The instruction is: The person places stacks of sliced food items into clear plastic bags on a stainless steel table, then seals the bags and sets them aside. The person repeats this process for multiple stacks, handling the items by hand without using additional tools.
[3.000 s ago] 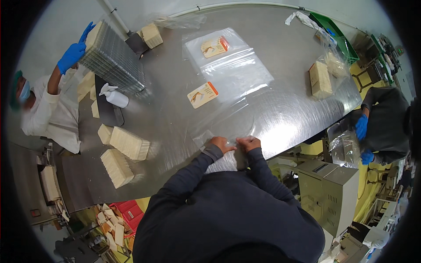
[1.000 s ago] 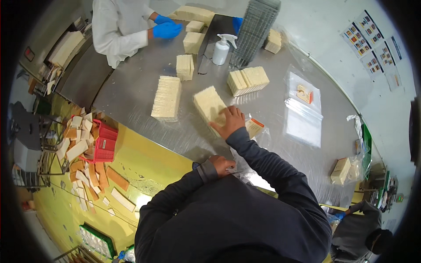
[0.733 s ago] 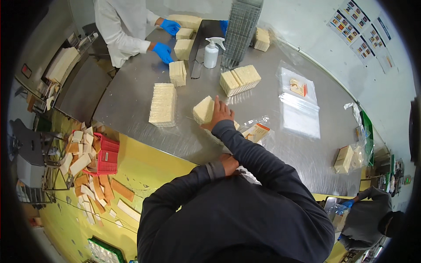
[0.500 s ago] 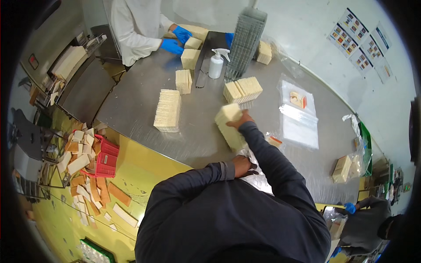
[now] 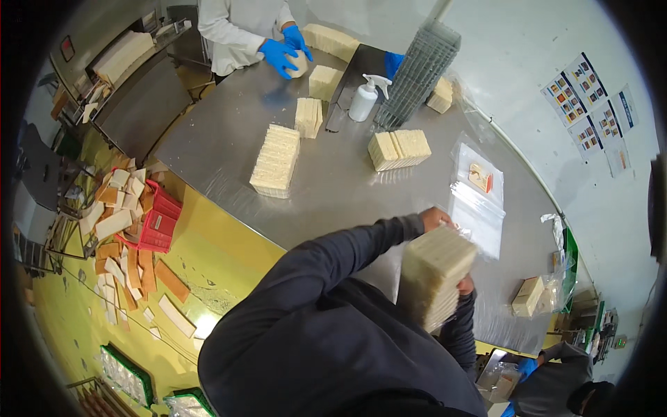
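While the right hand (image 5: 466, 284) clasps stacked slices (image 5: 432, 276), the left hand's (image 5: 436, 218) grip is unclear.

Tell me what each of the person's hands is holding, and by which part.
The right hand holds a stack of pale slices by its right side. The left hand is at the stack's far edge; its hold cannot be told.

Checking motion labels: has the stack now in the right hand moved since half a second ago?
Yes: judged against the spray bottle, the stack has moved down and right in the view, farther from it.
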### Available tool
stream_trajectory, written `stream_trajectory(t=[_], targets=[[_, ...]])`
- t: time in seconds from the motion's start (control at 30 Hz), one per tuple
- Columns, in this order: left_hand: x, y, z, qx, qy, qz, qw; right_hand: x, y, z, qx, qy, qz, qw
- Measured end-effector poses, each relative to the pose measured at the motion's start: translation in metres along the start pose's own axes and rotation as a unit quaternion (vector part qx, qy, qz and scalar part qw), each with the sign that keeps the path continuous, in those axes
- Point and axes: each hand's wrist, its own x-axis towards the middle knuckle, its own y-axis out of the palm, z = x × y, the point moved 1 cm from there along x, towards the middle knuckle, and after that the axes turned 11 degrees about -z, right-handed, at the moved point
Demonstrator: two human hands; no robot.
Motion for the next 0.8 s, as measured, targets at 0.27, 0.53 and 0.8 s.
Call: stream_trajectory(t=[0.27,0.53,0.8], targets=[[-0.032,-0.024,-0.105,0.398,0.074,0.017,0.914,-0.007,0.004,-0.046,0.124,-0.08,-0.302,0.942],[-0.062,0.02,-0.136,0.545,0.049,0.072,0.834,0.007,0.002,-0.064,-0.323,-0.042,-0.269,0.906],[-0.111,0.018,-0.112,0.606,0.149,0.084,0.777,0.019,-0.011,-0.082,-0.073,-0.109,-0.496,0.858]])
